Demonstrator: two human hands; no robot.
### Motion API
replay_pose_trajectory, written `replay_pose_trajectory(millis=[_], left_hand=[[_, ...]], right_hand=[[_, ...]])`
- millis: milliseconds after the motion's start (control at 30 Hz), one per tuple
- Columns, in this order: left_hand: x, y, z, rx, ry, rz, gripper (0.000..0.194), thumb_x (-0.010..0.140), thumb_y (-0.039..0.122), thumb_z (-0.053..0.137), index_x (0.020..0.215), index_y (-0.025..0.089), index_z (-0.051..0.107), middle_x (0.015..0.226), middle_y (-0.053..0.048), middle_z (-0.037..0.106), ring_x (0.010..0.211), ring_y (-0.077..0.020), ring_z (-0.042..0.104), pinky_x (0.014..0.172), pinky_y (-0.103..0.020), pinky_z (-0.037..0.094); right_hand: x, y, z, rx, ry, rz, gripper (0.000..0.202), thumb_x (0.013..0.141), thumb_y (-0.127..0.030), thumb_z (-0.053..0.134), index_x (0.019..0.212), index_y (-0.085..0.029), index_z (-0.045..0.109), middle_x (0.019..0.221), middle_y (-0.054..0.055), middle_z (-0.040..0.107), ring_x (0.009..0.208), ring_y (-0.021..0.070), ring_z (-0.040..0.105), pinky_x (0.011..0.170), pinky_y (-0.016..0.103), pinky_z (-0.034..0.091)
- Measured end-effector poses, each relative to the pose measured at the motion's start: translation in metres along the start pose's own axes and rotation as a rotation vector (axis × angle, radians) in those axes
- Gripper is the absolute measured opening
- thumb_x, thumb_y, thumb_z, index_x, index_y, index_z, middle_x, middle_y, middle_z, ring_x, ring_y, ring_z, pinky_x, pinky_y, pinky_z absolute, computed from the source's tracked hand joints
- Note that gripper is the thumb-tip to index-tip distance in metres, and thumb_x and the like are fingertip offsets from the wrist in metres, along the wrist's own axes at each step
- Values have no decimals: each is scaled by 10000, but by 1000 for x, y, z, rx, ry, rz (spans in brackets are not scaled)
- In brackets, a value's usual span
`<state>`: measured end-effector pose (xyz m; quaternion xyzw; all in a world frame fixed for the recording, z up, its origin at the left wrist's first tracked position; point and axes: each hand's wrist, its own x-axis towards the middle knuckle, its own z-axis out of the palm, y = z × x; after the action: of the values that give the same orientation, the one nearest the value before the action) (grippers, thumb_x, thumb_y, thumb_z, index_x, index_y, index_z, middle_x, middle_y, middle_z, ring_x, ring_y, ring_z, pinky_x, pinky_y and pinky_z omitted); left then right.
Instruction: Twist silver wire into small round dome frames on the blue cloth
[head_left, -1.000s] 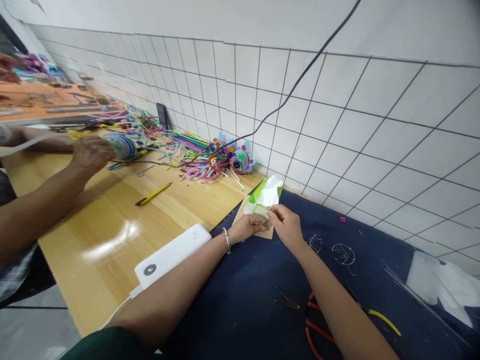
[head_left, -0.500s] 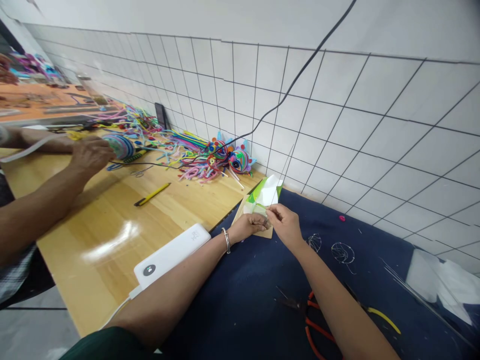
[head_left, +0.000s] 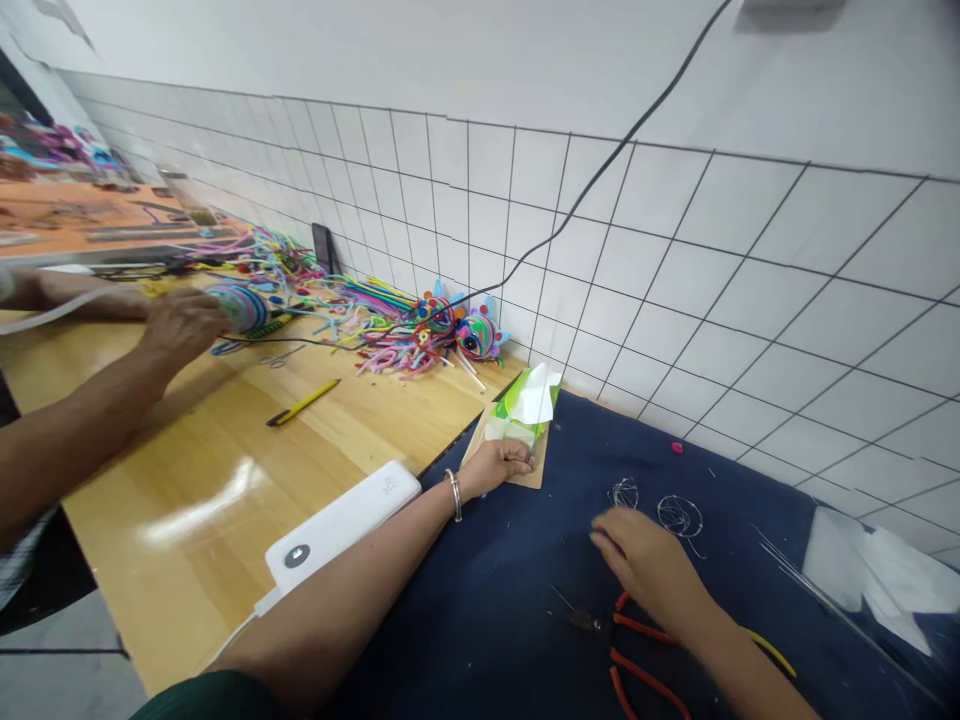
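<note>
My left hand [head_left: 499,467], a silver bangle at its wrist, is closed in a pinch on a thin wire over a brown card and a green-and-white tissue packet [head_left: 517,402]. The wire shows only faintly. Holding nothing that I can see, my right hand [head_left: 641,550] hovers over the dark blue cloth [head_left: 510,590], thumb a little apart from its bent fingers. Just below it lie pliers with red handles [head_left: 641,630], partly covered by my forearm. Two small round wire pieces [head_left: 680,516] rest beyond that hand.
A white power bank [head_left: 341,525] and a yellow pen [head_left: 304,402] lie on the wooden table [head_left: 225,440]. Colourful pipe cleaners [head_left: 390,345] are heaped along the tiled wall. At left, another person's hand [head_left: 184,325] holds a striped ball. Loose wires [head_left: 802,580] lie at right.
My right hand has left the wire beside my left hand and moved right and down, over the cloth near the red-handled pliers. My left hand stays at the packet.
</note>
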<state>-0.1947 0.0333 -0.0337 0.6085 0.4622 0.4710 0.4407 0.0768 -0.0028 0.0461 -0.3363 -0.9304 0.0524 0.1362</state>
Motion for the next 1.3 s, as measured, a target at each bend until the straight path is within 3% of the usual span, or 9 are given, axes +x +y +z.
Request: replay_pose_trajectory(millis=[167, 267, 333, 533, 700, 833, 933, 1100, 1300], left_hand=[[1, -4, 2, 9, -2, 4, 215, 682, 270, 606, 600, 130, 464, 668, 13, 520, 614, -89, 459, 576, -193, 354], [0, -3, 4, 20, -6, 9, 219, 686, 275, 600, 602, 131, 457, 675, 16, 517, 607, -84, 446, 574, -189, 347], [0, -3, 5, 29, -7, 11, 234, 689, 279, 596, 589, 131, 445, 666, 20, 510, 597, -79, 435, 572, -187, 344], [-1, 1, 6, 60, 14, 8, 232, 677, 289, 611, 583, 123, 480, 655, 19, 518, 594, -84, 438, 579, -193, 351], [-5, 12, 8, 59, 33, 18, 198, 688, 289, 613, 620, 121, 534, 667, 6, 544, 645, -104, 481, 611, -207, 376], [-10, 24, 17, 35, 10, 27, 202, 721, 299, 589, 649, 113, 558, 691, -5, 572, 649, -104, 505, 619, -209, 391], [-16, 35, 29, -26, -88, 18, 203, 715, 291, 606, 639, 109, 559, 692, -15, 592, 656, -108, 527, 635, -213, 405], [-29, 56, 44, -104, -221, -21, 173, 745, 269, 589, 703, 102, 590, 742, -39, 616, 693, -115, 547, 672, -224, 417], [-36, 70, 50, -63, -316, -65, 142, 746, 250, 586, 765, 114, 622, 776, -38, 628, 735, -130, 566, 689, -226, 430]], right_hand=[[-98, 10, 7, -311, -66, -78, 291, 792, -335, 501, 1059, -242, 572, 1067, 67, 594, 928, 223, 560, 715, 317, 494], [-127, 13, 15, -433, 6, -144, 367, 758, -366, 519, 1092, -223, 570, 1063, 92, 599, 901, 246, 570, 681, 331, 507], [-133, 12, 21, -458, 16, -153, 375, 747, -301, 513, 1106, -208, 566, 1001, 99, 617, 853, 236, 578, 676, 328, 507], [-114, -1, 27, -390, -7, -108, 608, 637, -59, 412, 1220, -226, 461, 962, 101, 607, 815, 227, 564, 653, 333, 489], [-96, -7, 18, -215, -72, -92, 608, 653, -97, 447, 1228, -295, 437, 833, 69, 606, 685, 200, 559, 603, 308, 469], [-88, -1, 11, -133, 24, 45, 407, 753, -171, 463, 1139, -293, 497, 786, 59, 586, 686, 196, 563, 602, 302, 461], [-79, 1, 4, -68, 69, 153, 361, 795, -204, 452, 1150, -262, 470, 833, 62, 571, 759, 198, 566, 661, 312, 467], [-56, -9, -9, 44, -50, 302, 385, 800, -163, 389, 1172, -256, 424, 988, 71, 517, 838, 186, 545, 713, 318, 463], [-29, -18, -13, 76, -62, 363, 260, 794, -377, 486, 1005, -227, 502, 868, 55, 508, 775, 193, 530, 670, 319, 448]])
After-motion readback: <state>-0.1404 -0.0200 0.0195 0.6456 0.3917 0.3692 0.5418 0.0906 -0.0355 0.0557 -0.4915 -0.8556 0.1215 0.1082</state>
